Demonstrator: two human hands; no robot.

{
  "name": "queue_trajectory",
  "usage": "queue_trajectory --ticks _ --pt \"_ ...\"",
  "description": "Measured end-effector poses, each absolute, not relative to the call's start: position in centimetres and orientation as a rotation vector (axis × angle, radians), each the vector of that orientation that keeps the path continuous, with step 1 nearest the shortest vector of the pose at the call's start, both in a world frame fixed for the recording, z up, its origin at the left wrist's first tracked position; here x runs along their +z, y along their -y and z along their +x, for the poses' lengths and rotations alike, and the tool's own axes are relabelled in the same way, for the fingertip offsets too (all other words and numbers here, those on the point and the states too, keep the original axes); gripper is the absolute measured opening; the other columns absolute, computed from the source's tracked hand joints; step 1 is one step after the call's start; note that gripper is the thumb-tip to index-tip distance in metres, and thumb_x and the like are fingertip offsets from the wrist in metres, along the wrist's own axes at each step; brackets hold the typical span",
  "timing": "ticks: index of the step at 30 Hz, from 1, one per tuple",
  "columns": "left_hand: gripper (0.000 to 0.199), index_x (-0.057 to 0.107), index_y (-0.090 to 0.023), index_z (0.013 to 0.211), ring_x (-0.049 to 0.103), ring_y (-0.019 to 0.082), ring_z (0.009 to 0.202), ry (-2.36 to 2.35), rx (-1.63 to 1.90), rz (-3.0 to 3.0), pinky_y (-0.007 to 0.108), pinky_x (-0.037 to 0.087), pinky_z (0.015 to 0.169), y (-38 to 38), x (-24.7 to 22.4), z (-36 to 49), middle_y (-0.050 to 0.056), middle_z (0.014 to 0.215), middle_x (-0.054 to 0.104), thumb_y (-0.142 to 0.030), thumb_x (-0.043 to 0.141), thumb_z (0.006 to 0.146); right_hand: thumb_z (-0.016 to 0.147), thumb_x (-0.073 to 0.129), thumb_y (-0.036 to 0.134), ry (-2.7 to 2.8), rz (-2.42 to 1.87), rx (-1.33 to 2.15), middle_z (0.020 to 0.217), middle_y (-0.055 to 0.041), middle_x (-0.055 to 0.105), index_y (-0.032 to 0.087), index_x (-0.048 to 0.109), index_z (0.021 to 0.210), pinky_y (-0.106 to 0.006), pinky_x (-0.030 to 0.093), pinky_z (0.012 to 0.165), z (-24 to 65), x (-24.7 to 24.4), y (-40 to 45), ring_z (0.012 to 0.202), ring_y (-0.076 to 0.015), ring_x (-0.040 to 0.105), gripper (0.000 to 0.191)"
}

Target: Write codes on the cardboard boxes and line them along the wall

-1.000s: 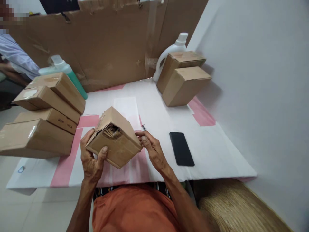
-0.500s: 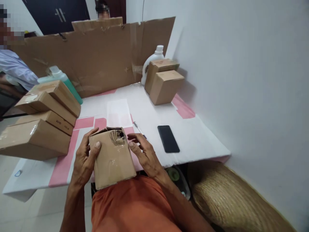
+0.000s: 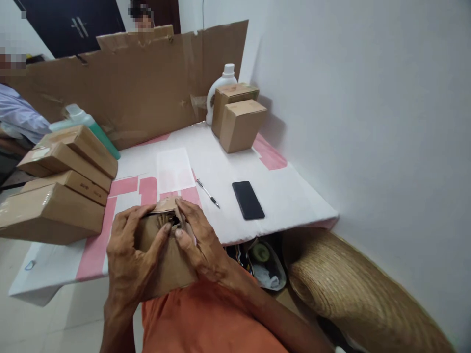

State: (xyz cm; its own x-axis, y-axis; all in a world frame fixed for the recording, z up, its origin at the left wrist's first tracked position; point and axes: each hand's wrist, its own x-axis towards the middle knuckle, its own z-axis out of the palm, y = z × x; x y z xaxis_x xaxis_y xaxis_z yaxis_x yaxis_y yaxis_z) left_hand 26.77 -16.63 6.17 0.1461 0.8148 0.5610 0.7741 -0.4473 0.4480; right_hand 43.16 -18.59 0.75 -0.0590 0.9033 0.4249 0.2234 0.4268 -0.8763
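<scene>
A small cardboard box (image 3: 172, 264) with a torn, crumpled hole near its top edge is held in front of my orange shirt. My left hand (image 3: 134, 245) wraps its left side, thumb pressed beside the hole. On the right, my right hand (image 3: 202, 240) grips the top corner between fingers and thumb, next to the same hole. The box's top flap (image 3: 167, 205) is slightly raised. Beyond my right hand lie a pen (image 3: 208, 193) and a black smartphone (image 3: 248, 200) on the table. What is inside the box cannot be made out.
Several cardboard boxes (image 3: 69, 211) stand at the left by a green-liquid bottle (image 3: 103, 135). Two more boxes (image 3: 243, 127) and a white jug (image 3: 211, 98) stand at the back right. A cardboard sheet (image 3: 140, 93) borders the table (image 3: 294, 196). Below right is a woven basket (image 3: 342, 279). People are behind.
My right hand has moved left onto the box's top corner and closed on it. My left thumb has shifted to the hole. The view has turned slightly right.
</scene>
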Motion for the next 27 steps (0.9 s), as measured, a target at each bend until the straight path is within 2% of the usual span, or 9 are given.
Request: queue_trajectory --ticks 4,9,14,21,25,27 --pt "0.029 0.068 -0.022 0.112 0.065 0.028 0.107 -1.73 1.187 2.359 0.045 0.052 0.097 17.2 6.4 26.9 0.008 0.11 0.07 -0.04 0.075 0.09 0.102 0.055 0.037 1.624 -1.002 0.73 0.156 -0.0175 0.046 0.018 0.039 0.158 -0.053 0.036 0.126 43.4 0.7 19.0 0.149 -0.0302 0.041 0.061" --pt "0.043 0.067 -0.023 0.132 0.066 0.027 0.104 -1.763 1.143 2.396 0.044 0.052 0.098 17.7 6.4 26.9 0.008 0.112 0.072 -0.039 0.072 0.092 0.105 0.051 0.035 1.548 -1.029 0.714 0.15 -0.0149 0.054 0.02 0.047 0.148 -0.051 0.04 0.124 43.1 1.3 18.8 0.143 -0.0272 0.049 0.045" --pt "0.033 0.076 -0.022 0.123 0.062 0.028 0.093 -1.777 1.11 2.466 0.046 0.052 0.089 17.9 6.2 27.3 0.009 0.099 0.069 -0.04 0.067 0.096 0.097 0.049 0.022 1.564 -1.074 0.523 0.134 -0.0176 0.062 0.015 0.051 0.138 -0.05 0.05 0.115 42.5 1.5 18.0 0.129 -0.0281 0.058 0.042" --pt "0.037 0.069 -0.026 0.132 0.064 0.03 0.103 -1.581 1.058 2.565 0.05 0.05 0.1 17.7 6.0 27.1 0.01 0.112 0.069 -0.037 0.068 0.096 0.095 0.047 0.018 1.526 -1.106 0.562 0.129 -0.0128 0.066 0.02 0.053 0.133 -0.047 0.054 0.108 43.2 1.3 17.5 0.12 -0.0255 0.063 0.039" --pt "0.038 0.068 -0.025 0.132 0.064 0.033 0.112 -1.575 1.085 2.544 0.055 0.048 0.104 17.6 5.7 27.0 0.012 0.119 0.068 -0.035 0.069 0.095 0.104 0.047 0.03 1.512 -1.004 0.777 0.138 -0.0109 0.064 0.023 0.055 0.138 -0.043 0.05 0.111 44.9 0.8 17.5 0.129 -0.0241 0.061 0.036" --pt "0.037 0.068 -0.024 0.131 0.063 0.033 0.115 -1.598 1.13 2.493 0.055 0.047 0.106 17.5 5.5 27.0 0.013 0.122 0.067 -0.034 0.069 0.095 0.109 0.04 0.04 1.461 -1.01 0.918 0.139 -0.0099 0.065 0.024 0.053 0.143 -0.04 0.054 0.103 46.3 -0.1 17.0 0.125 -0.0227 0.065 0.04"
